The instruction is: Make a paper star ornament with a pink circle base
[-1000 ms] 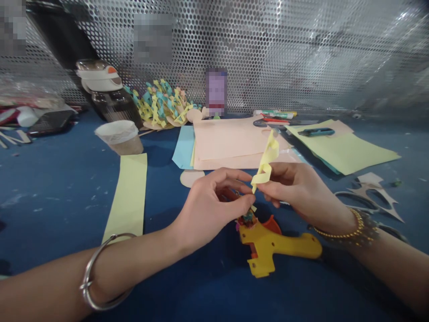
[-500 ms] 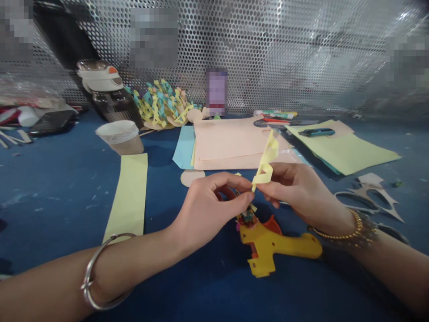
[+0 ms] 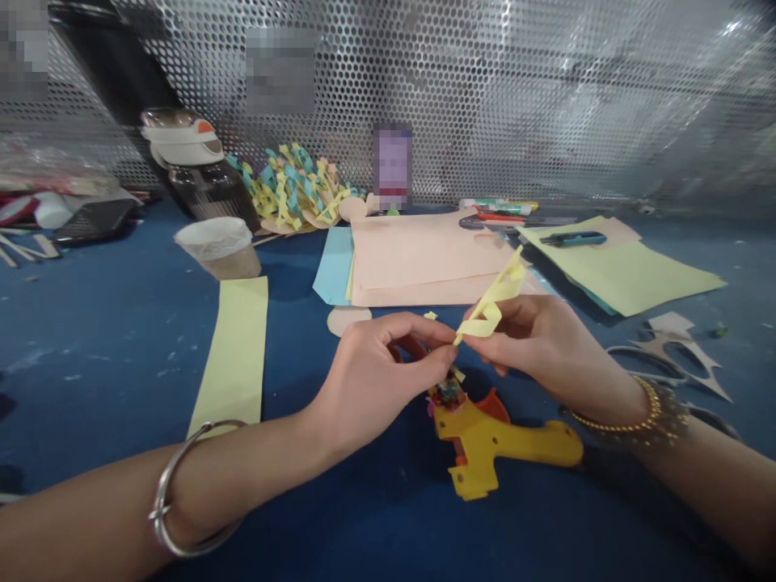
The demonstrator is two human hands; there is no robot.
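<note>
A narrow yellow paper strip (image 3: 482,319), folded and curled, stands up between my two hands. Thumb and forefinger of my left hand (image 3: 388,364) pinch its lower end. My right hand (image 3: 527,335) is closed on the strip just beside, its fingertips partly behind the paper. Directly below them, a yellow plastic tool (image 3: 491,440) with an orange part lies on the blue table, handle toward the right. Small coloured bits sit at its upper end, partly covered by my left fingers; what they are I cannot make out.
A wide yellow paper strip (image 3: 234,352) lies left, near a paper cup (image 3: 221,246) and a dark bottle (image 3: 209,174). Behind are curled paper pieces (image 3: 297,186) and pink sheets (image 3: 418,255). At right are yellow sheets (image 3: 643,271), a utility knife (image 3: 573,239) and scissors (image 3: 646,364).
The paper strip's top has tipped to the right and slightly down. My right hand has shifted a little; my left hand keeps its pinch in place.
</note>
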